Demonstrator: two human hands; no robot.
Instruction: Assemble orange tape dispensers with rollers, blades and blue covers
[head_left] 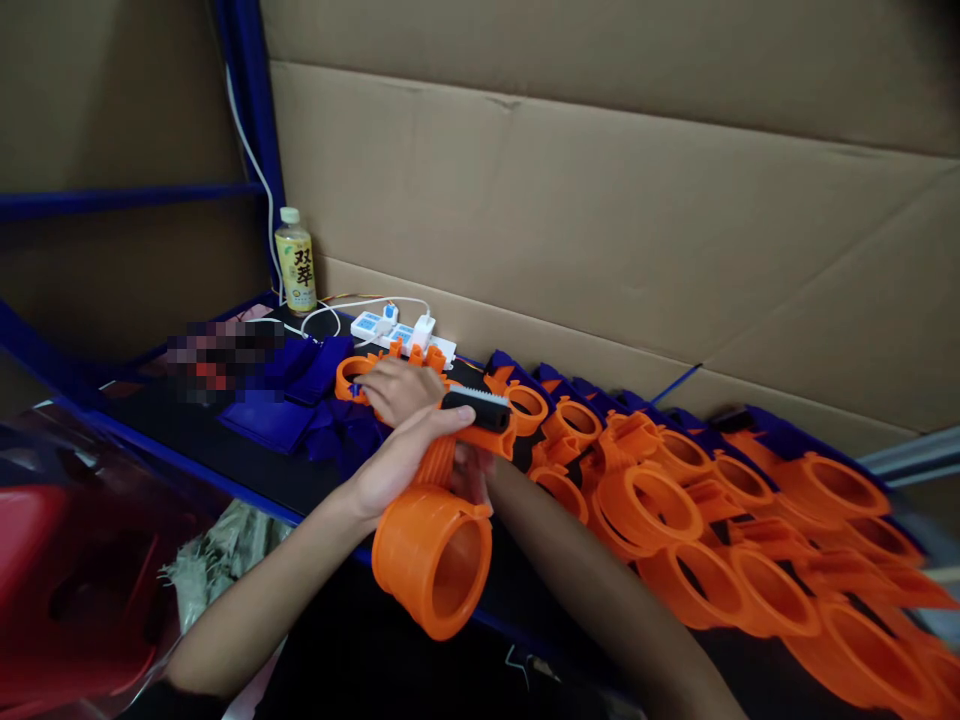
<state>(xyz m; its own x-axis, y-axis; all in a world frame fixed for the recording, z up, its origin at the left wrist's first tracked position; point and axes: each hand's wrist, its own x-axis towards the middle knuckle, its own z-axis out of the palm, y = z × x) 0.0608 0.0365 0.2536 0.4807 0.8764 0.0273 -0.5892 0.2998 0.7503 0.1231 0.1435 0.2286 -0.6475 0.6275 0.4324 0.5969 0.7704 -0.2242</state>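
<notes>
My left hand (401, 455) is closed round the stem of an orange plastic part (433, 560). That part has a wide open cylinder at its near end and a black ribbed piece (480, 408) on top, by my thumb. My right arm crosses behind it, and my right hand (397, 385) lies further back with its fingers curled on an orange ring part (349, 374) on the bench. Whether that ring is lifted I cannot tell.
Several more orange ring parts (712, 500) with dark blue pieces lie in a row along the right of the black bench. Blue flat pieces (296, 395), a white power strip (397, 335) and a drink bottle (295, 262) stand behind. Cardboard walls the back; red plastic (45, 560) sits at lower left.
</notes>
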